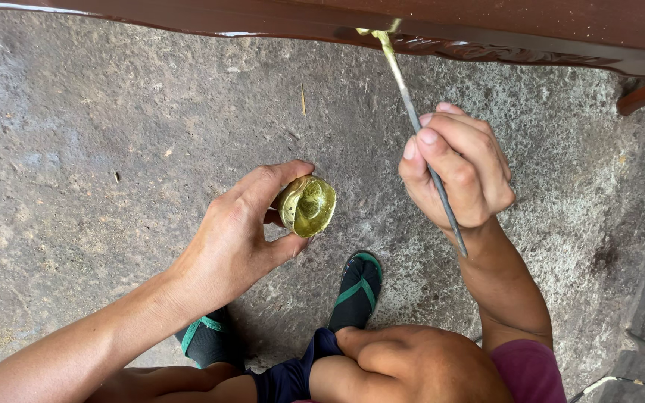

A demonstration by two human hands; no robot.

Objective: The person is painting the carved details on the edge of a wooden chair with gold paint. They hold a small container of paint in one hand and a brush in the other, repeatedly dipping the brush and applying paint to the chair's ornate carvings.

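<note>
Gold-smeared cup (307,206) in left hand (237,235); right hand (460,168) grips brush (419,130).

Rough grey concrete floor (113,112) beneath glossy dark-brown carved furniture (524,22)

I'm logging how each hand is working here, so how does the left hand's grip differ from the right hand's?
The left hand cups a small gold-smeared paint cup between thumb and fingers, held low over the concrete floor; the right hand pinches a thin brush like a pen, raised to the dark red wooden edge. The cup is round and squat, the brush long and slim. Both carry gold paint.
</note>
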